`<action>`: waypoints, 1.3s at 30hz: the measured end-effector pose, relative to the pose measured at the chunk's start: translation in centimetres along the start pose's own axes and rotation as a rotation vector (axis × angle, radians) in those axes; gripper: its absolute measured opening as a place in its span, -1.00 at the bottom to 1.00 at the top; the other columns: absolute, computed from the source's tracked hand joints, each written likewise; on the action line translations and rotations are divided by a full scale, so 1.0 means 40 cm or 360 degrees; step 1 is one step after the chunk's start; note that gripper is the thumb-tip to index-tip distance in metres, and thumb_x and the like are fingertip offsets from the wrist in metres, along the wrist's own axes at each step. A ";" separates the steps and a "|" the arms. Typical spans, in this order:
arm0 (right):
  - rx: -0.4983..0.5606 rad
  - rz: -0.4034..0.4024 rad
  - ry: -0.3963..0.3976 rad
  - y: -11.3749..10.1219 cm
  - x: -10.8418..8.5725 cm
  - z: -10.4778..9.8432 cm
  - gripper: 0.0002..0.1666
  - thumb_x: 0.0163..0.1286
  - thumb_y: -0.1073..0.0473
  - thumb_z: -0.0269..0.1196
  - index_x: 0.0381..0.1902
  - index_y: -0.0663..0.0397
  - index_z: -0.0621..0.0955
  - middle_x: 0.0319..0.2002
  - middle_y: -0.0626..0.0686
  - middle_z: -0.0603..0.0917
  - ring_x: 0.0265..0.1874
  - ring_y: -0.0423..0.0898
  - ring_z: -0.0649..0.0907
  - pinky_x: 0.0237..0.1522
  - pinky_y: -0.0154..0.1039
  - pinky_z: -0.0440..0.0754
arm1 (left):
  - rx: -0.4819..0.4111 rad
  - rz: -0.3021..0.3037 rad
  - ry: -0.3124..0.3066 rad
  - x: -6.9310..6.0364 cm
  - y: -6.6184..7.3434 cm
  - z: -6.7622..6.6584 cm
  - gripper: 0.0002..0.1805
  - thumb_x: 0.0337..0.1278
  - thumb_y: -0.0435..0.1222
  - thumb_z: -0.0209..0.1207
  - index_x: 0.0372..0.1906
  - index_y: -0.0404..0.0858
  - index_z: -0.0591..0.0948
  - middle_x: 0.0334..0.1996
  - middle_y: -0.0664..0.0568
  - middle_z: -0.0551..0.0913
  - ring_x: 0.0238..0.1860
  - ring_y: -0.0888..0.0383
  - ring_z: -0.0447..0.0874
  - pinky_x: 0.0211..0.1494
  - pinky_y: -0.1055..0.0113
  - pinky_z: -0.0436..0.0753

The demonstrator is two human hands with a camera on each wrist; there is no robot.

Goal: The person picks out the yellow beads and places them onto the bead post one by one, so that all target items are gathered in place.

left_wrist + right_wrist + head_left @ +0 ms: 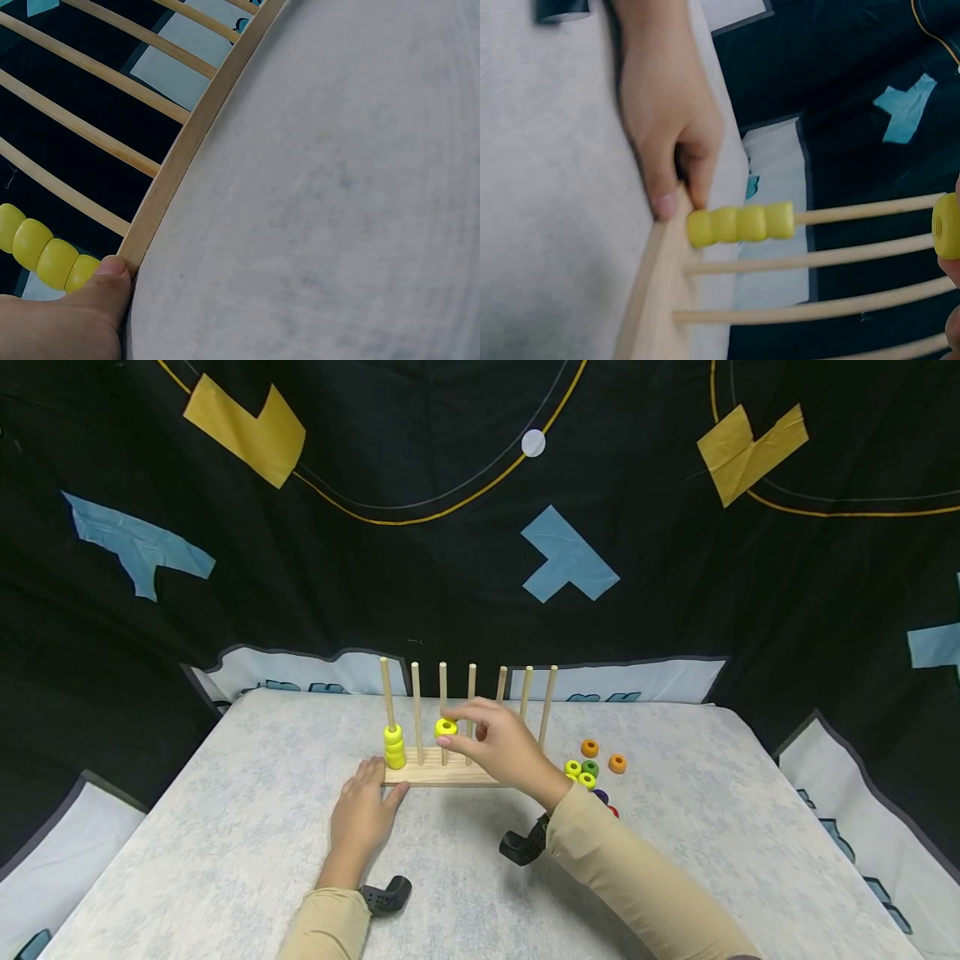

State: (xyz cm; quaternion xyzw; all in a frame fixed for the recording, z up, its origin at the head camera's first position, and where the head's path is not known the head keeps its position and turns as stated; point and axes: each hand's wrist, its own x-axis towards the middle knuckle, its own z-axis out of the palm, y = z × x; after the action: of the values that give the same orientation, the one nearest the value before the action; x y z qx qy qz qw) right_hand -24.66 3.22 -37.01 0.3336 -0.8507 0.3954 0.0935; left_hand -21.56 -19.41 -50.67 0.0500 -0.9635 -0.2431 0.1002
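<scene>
Grip, right hand [498,739]: one yellow bead [446,727], pinched between thumb and fingertips, hole in view, no peg through it. Bearings by clock face from the middle of the rack's base, head view, twelve toward the curtain [405,585]. Held bead: raised, at eleven o'clock, overlapping the third peg from the left [443,685]; contact with that peg cannot be told.

Grip, left hand [363,810]: at eight o'clock, holding the near-left end of the wooden rack [450,773], thumb along the front edge, fingers at the end.

Rack: pale wood, one base, seven upright pegs. Outermost left peg [387,693], toward nine o'clock: stack of four yellow beads [394,748], touching one another, lowest at the base.

Loose beads, on the table [225,827], three to four o'clock: two orange [617,763]; one green [590,767]; several yellow [587,781], one partly hidden; one purple [601,796]; one red [613,812], mostly behind the right sleeve [637,868].

Black wrist devices, two: left [387,896], seven o'clock; right [522,843], between four and five.
</scene>
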 end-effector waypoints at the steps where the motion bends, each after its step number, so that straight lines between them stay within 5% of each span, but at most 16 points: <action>1: -0.0002 -0.0003 0.0005 -0.007 0.009 0.000 -0.52 0.25 0.02 0.43 0.12 -0.04 0.68 0.04 -0.12 0.70 -0.44 -0.18 0.51 -0.46 -0.38 0.52 | -0.0002 -0.0001 0.0004 0.000 0.001 -0.001 -0.21 0.40 0.03 0.11 0.47 -0.42 0.24 0.48 -0.29 0.26 0.54 -0.22 0.13 0.59 -0.11 0.13; 20: 0.0038 -0.0026 0.0164 -0.091 0.145 0.004 -0.52 0.30 0.02 0.40 0.16 -0.04 0.66 0.14 -0.07 0.70 -0.63 -0.14 0.46 -0.58 -0.37 0.46 | -0.0035 -0.0025 0.0011 -0.004 0.000 -0.002 -0.21 0.38 0.04 0.12 0.48 -0.38 0.25 0.47 -0.27 0.28 0.53 -0.22 0.15 0.51 -0.20 0.25; 24: 0.0059 0.0026 0.0153 -0.103 0.169 0.005 -0.49 0.31 0.01 0.39 0.20 -0.06 0.64 0.20 -0.08 0.67 -0.24 -0.18 0.71 -0.22 -0.46 0.67 | -0.0033 -0.0031 0.0022 -0.004 0.001 -0.001 -0.22 0.38 0.04 0.12 0.48 -0.37 0.26 0.47 -0.26 0.29 0.53 -0.22 0.16 0.51 -0.20 0.27; 28: 0.0073 0.0058 0.0163 -0.113 0.194 0.012 -0.49 0.32 0.02 0.38 0.21 -0.06 0.63 0.21 -0.07 0.66 0.25 -0.17 0.61 0.21 -0.37 0.61 | -0.0032 -0.0028 0.0032 -0.002 0.000 -0.001 -0.23 0.39 0.03 0.13 0.47 -0.37 0.27 0.47 -0.27 0.29 0.52 -0.22 0.17 0.51 -0.19 0.27; 34: 0.0064 0.0108 0.0194 -0.130 0.222 0.030 -0.50 0.32 0.00 0.38 0.21 -0.09 0.63 0.20 -0.09 0.67 0.21 -0.17 0.63 0.11 -0.40 0.65 | -0.0034 -0.0040 0.0012 -0.001 0.001 -0.002 -0.22 0.39 0.03 0.12 0.48 -0.38 0.26 0.47 -0.27 0.29 0.53 -0.22 0.16 0.52 -0.19 0.26; 39: 0.0062 0.0147 0.0189 -0.139 0.235 0.046 -0.50 0.32 0.00 0.37 0.21 -0.10 0.63 0.20 -0.08 0.67 -0.02 -0.18 0.73 -0.09 -0.49 0.68 | -0.0040 -0.0047 0.0004 -0.002 0.002 -0.003 -0.22 0.39 0.03 0.12 0.48 -0.38 0.26 0.47 -0.27 0.28 0.53 -0.22 0.16 0.52 -0.19 0.26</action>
State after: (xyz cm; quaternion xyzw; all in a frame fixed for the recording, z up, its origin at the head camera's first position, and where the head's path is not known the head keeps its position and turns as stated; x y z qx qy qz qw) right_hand -28.03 -5.36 -30.86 0.2716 -0.8504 0.4347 0.1189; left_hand -21.47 -19.40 -50.54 0.0632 -0.9594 -0.2567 0.0984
